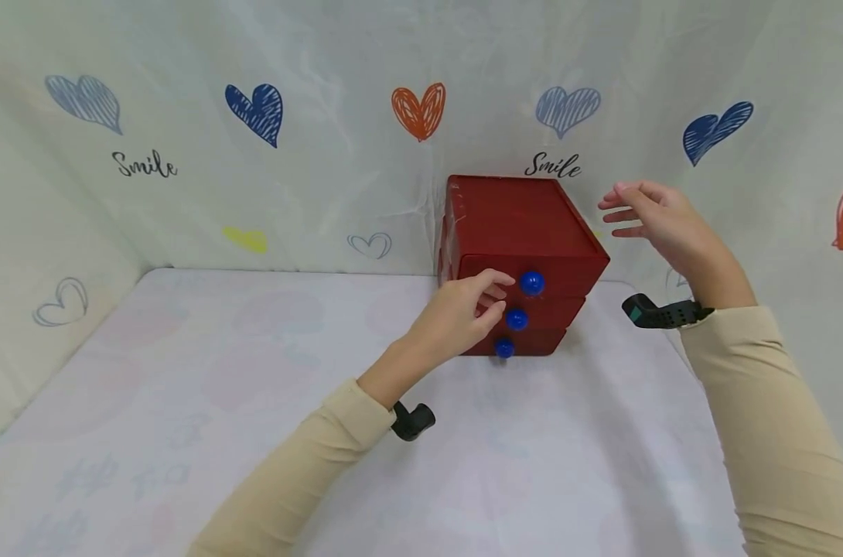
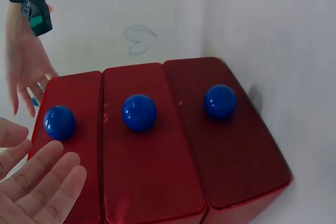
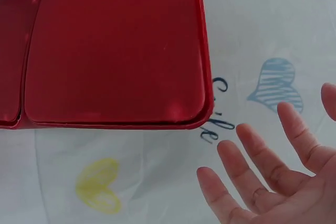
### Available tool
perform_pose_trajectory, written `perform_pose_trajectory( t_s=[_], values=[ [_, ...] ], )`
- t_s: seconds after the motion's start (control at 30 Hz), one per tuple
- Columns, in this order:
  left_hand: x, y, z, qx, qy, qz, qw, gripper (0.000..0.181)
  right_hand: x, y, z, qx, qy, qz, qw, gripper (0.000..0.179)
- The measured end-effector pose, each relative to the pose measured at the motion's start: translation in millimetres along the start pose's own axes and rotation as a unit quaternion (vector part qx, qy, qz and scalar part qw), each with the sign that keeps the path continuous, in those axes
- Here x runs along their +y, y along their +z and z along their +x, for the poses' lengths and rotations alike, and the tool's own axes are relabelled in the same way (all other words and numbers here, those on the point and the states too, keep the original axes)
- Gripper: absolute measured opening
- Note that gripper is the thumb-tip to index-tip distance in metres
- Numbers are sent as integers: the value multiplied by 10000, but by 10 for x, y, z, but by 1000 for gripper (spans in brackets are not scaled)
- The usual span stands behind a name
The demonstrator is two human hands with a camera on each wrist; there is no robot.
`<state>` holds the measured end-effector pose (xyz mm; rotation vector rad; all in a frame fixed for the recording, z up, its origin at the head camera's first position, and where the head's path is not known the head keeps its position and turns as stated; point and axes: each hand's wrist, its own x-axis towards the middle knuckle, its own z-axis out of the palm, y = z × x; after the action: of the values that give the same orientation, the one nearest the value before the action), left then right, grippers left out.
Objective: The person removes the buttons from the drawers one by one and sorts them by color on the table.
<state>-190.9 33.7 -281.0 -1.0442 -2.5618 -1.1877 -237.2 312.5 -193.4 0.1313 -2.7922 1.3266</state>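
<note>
Hanging behind the red cabinet (image 1: 526,220), the pale backdrop (image 1: 324,193) carries printed hearts (image 1: 419,112). The white table (image 1: 512,456) extends beneath the cabinet and out from its front toward the person. The cabinet presents three stacked drawers (image 1: 568,275) to the person, all apparently closed. Its top runs back from the drawer fronts toward the backdrop, so its depth axis points roughly away from the person; whether depth or height is the longer dimension cannot be told from these foreshortened views.

The right sleeve (image 1: 776,418) reaches up to the right of the cabinet; the left sleeve (image 1: 296,472) enters from its front left. The right hand (image 1: 661,220) is raised to the right of the cabinet, apart from it, with fingers parted and nothing held. The left hand (image 1: 456,313), the nearer to the drawer fronts, hovers before the left part of the cabinet's face, fingers slightly bent and grasping nothing.

Three blue knobs stand out from the cabinet's face in a column: the top knob (image 1: 532,283), the middle knob (image 1: 517,319) and the bottom knob (image 1: 505,348). The governing relation is judged to be that of left hand to top knob: on the cabinet's face, this knob lies just to the right of the fingertips, seemingly untouched.
</note>
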Motion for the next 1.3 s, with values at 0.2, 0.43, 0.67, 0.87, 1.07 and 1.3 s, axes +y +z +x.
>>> perform_pose_trajectory(
  t_s=[0.2, 0.43, 0.67, 0.87, 1.07, 1.3],
  values=[
    [-10, 93, 85, -54, -5, -118, 9999, 35, -20, 65, 127, -587, 486, 118, 9970, 80],
    [-3, 189, 165, -251, -26, 72, 9997, 40, 4, 213, 195, -984, 671, -26, 9929, 82],
    [31, 245, 244, -349, -260, 165, 9989, 45, 87, 321, 233, -939, 649, -650, 9913, 75],
    [38, 299, 335, -357, -293, 92, 9989, 40, 141, 288, 240, -793, 544, -823, 9920, 70],
    [20, 321, 391, -85, -550, -367, 9978, 32, 210, 255, 252, -783, 519, -651, 9934, 72],
    [34, 349, 391, -118, -661, -436, 9968, 33, 226, 233, 233, -902, 376, -848, 9916, 69]
  ],
)
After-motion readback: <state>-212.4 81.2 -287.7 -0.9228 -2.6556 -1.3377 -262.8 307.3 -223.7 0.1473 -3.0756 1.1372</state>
